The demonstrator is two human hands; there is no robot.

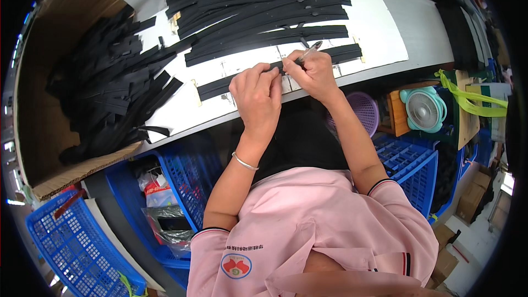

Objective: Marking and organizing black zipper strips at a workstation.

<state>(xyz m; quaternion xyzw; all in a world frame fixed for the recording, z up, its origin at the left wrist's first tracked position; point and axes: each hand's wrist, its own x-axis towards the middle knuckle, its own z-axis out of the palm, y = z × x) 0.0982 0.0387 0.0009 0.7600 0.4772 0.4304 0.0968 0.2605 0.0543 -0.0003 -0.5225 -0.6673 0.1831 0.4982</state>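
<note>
At the near edge of the white table (385, 44), a long black strip (220, 84) lies crosswise in front of me, its long axis running from low on my left to higher on my right. Both hands sit on its middle stretch. My left hand (256, 94) is curled over it, fingertips pinching it down. My right hand (314, 71), just beside and a little farther out, grips a silver pen (311, 50) with the tip seemingly on the strip, though my fingers hide the contact. More strips are stacked beyond, and a heap fills the cardboard box (41, 132) at my left.
</note>
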